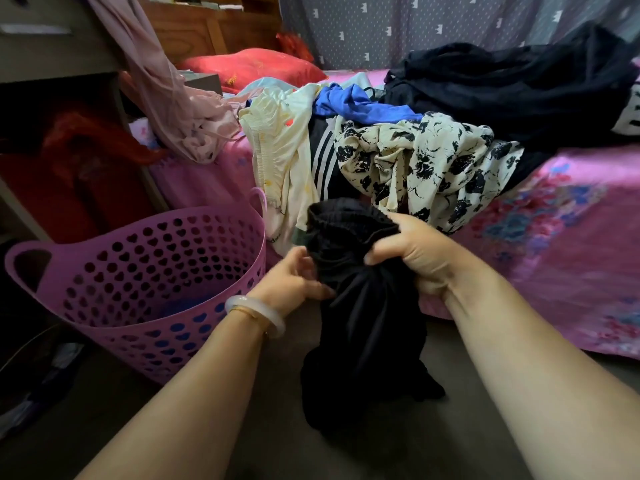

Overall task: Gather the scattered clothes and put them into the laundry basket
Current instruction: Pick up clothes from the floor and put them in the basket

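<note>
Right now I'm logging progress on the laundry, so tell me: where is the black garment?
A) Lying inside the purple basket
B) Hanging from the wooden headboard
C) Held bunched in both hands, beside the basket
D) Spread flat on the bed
C: the black garment is gripped by the left hand and the right hand, hanging to the right of the purple basket.

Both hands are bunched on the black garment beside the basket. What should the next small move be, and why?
Probably swing the black garment left and drop it into the purple laundry basket. The right hand and left hand grip it together, its lower part hangs toward the floor, and the basket stands open beside it.
</note>
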Available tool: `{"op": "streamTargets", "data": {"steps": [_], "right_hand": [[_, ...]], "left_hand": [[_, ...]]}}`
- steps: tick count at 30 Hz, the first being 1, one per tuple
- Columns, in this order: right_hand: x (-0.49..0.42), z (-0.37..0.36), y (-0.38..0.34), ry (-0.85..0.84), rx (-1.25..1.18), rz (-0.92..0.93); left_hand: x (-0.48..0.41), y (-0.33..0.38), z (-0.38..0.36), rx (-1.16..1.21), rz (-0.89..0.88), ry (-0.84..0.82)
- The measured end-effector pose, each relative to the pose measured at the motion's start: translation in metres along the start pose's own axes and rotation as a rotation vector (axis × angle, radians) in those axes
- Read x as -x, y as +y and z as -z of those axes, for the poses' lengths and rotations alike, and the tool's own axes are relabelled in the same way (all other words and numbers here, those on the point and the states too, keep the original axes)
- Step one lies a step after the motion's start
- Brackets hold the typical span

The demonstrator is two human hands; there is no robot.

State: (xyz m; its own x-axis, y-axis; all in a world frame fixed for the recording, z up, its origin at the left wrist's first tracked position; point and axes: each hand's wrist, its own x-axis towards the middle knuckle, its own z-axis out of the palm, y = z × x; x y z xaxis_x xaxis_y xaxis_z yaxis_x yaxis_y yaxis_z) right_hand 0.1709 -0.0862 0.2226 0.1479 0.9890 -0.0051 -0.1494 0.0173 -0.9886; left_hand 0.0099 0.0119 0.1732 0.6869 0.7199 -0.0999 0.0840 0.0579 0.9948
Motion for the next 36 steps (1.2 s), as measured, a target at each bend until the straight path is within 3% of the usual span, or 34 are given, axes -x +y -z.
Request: {"op": "streamTargets", "data": {"steps": [3,5,7,10,11,14,16,19,21,24,27,29,33,36], "right_hand": [[0.009,-0.001,-0.015,-0.128,-0.188,0.047],[0.01,-0.003,-0.017,-0.121,-0.328,0.045],[0.006,0.001,-0.015,-0.041,-0.44,-0.014],[-0.001,0.021,-0.002,0.159,-0.535,-0.093],[-0.002,0.027,0.004,0.179,-0.495,-0.149],[0.001,0.032,0.016,0.214,-0.025,-0.344],[0.002,0.035,0.012,0.181,0.132,-0.182],[0.005,0.025,-0.003,-0.163,0.346,-0.009],[0.006,0.009,-0.005,-0.274,0.545,0.025],[0.001,-0.009,0.003,-0.159,0.591,0.031],[-0.012,-0.003,0.014,0.112,0.669,-0.032],[-0.019,0.007,0.021,0.319,0.456,-0.112],[-0.026,0.016,0.018,0.521,-0.098,-0.215],[-0.026,0.007,0.01,0.538,-0.311,-0.224]], "left_hand": [[0.019,-0.008,-0.01,-0.197,0.112,-0.299],[0.027,-0.012,-0.024,-0.182,0.177,-0.409],[0.025,-0.015,-0.034,0.012,0.134,-0.343],[0.014,-0.006,-0.038,0.184,-0.015,-0.072],[0.012,0.0,-0.037,0.203,-0.052,-0.028],[0.01,0.023,-0.032,0.165,-0.101,0.0],[0.01,0.032,-0.031,0.114,-0.064,0.021],[0.012,0.037,-0.035,0.065,-0.044,0.013],[0.013,0.041,-0.038,0.067,-0.038,0.036],[0.01,0.042,-0.033,0.13,0.001,0.11],[0.005,0.031,-0.019,0.072,-0.031,0.096],[0.001,0.019,-0.005,-0.123,-0.028,0.04],[0.004,-0.006,0.006,-0.332,0.156,-0.373],[0.007,-0.024,-0.01,-0.292,0.169,-0.368]]}}
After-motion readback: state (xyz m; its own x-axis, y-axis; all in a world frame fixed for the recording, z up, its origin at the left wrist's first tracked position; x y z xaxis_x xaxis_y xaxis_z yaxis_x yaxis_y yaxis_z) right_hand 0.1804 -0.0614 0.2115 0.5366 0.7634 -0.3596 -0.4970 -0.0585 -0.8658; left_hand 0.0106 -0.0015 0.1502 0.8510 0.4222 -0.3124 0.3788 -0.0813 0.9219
